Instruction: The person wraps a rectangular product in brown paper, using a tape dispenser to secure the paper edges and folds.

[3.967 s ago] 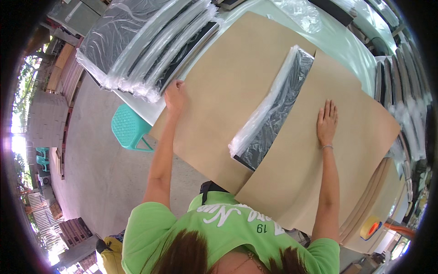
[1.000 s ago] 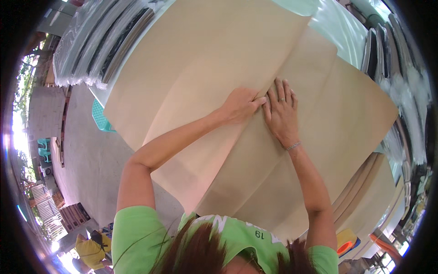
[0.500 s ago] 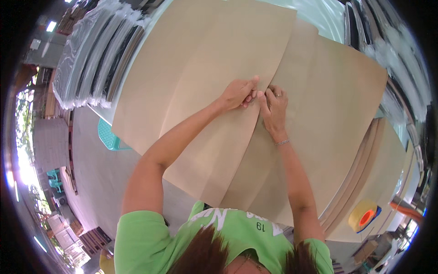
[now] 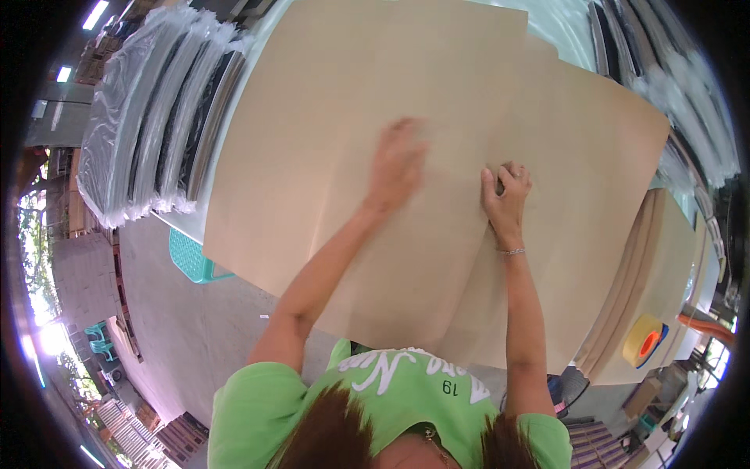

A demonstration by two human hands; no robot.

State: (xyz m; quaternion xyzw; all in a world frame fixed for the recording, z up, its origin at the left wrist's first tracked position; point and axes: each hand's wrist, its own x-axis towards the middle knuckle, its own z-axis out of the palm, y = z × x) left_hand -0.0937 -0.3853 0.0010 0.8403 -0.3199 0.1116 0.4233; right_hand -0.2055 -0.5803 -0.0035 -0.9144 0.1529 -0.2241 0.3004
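A large brown cardboard sheet spreads in front of me, its right edge lapping over a second brown cardboard sheet. Over the middle of the upper sheet is my left hand, smeared by motion, so its fingers cannot be read. My right hand rests at the overlap with thumb and fingers curled in. Whatever those fingers grip, if anything, is hidden. A bracelet circles the right wrist.
Plastic-wrapped stacked panels stand at the far left, and more wrapped panels at the far right. A yellow tape roll sits on stacked brown boards at the right. A teal stool stands below the left edge.
My hands, formerly close together at the overlapping edge, have moved apart. The left has swung left over the upper sheet; the right sits farther right. The upper sheet's edge appears farther right too.
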